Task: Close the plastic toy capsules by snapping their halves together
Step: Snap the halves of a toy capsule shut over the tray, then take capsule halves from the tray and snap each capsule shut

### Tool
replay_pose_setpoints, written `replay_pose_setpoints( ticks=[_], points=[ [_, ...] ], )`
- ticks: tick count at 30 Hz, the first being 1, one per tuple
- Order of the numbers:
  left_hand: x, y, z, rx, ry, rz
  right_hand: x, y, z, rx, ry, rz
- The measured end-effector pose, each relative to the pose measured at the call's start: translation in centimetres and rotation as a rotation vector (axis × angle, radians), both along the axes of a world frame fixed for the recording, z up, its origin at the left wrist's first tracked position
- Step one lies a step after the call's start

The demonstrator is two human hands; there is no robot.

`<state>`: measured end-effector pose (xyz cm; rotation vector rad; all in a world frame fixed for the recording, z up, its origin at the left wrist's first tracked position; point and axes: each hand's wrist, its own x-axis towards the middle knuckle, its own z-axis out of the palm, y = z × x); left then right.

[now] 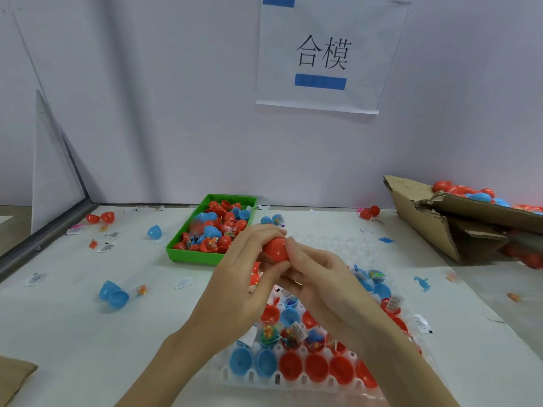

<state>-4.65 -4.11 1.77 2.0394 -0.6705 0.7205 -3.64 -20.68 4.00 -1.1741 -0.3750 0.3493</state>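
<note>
- The bench (73,333) carries everything, and it is littered: loose blue halves (114,294) lie well to the left of the hands, and small packets and toy bits are scattered on both sides. A capsule that slips out would likely roll off among these.
- The carton (446,218) sits far right of the hands, tipped, with finished-looking capsules at its mouth. A careless toss towards it could miss or knock others out.
- The tray (293,380) lies directly under and in front of the wrists, its cups holding open red and blue halves, some filled with bagged toys. A dropping forearm could tip halves out of their cups.
- The green bin (188,254) is just beyond the left hand, heaped with capsules and near enough to be nudged.
- The hands are together: the left hand (244,277) and right hand (320,277) both clamp the red capsule (274,249), fingers curled around it from opposite sides, raised above the tray.
- The capsule's seam is hidden by fingers, so I cannot tell whether it is snapped. If the rims meet crooked, squeezing may pop one half off or pinch the toy's bag in the joint. A fingertip could also get caught there.
</note>
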Motion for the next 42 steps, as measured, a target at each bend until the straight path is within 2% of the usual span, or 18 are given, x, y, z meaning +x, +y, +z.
replay_pose_setpoints(
  ticks=[5, 7, 10, 14, 15, 17, 20, 25, 27, 33, 38, 42],
  points=[
    [0.3, 0.2, -0.5, 0.122, 0.061, 0.084, 0.1, -0.8, 0.3, -0.356, -0.200, -0.236],
    [0.3, -0.2, -0.7, 0.140, 0.147, 0.100, 0.3, -1.2, 0.4, -0.366, -0.201, -0.263],
    [0.5, -0.3, -1.1, 0.123, 0.222, 0.169, 1.5, -2.2, 0.5, -0.196, -0.060, -0.273],
    [0.5, 0.1, -0.9, 0.129, 0.213, 0.181, 5.0, -5.7, 3.1, 0.236, 0.285, -0.290],
    [0.5, 0.2, -0.8, 0.139, 0.219, 0.179, 6.1, -6.8, 3.9, 0.297, 0.318, -0.338],
    [0.5, 0.2, -0.9, 0.180, 0.224, 0.192, 8.1, -8.4, 5.2, 0.291, 0.307, -0.482],
    [0.6, 0.3, -1.0, 0.223, 0.190, 0.223, 9.9, -8.2, 4.9, 0.104, 0.284, -0.584],
    [0.9, 0.8, -1.4, 0.213, 0.168, 0.268, 10.7, -0.9, 2.7, -0.452, 0.162, -0.408],
    [1.4, 1.2, -1.6, 0.191, 0.179, 0.323, 11.1, 2.6, 2.4, -0.578, 0.053, -0.371],
    [2.4, 2.7, -2.0, 0.133, 0.240, 0.444, 12.0, 6.2, 3.1, -0.681, -0.171, -0.403],
    [2.6, 3.1, -2.2, 0.081, 0.320, 0.382, 8.4, 2.5, 1.5, -0.849, -0.389, -0.400],
    [2.9, 3.3, -2.8, 0.089, 0.337, 0.369, 5.0, -2.4, 0.1, -0.824, -0.480, -0.522]
  ],
)
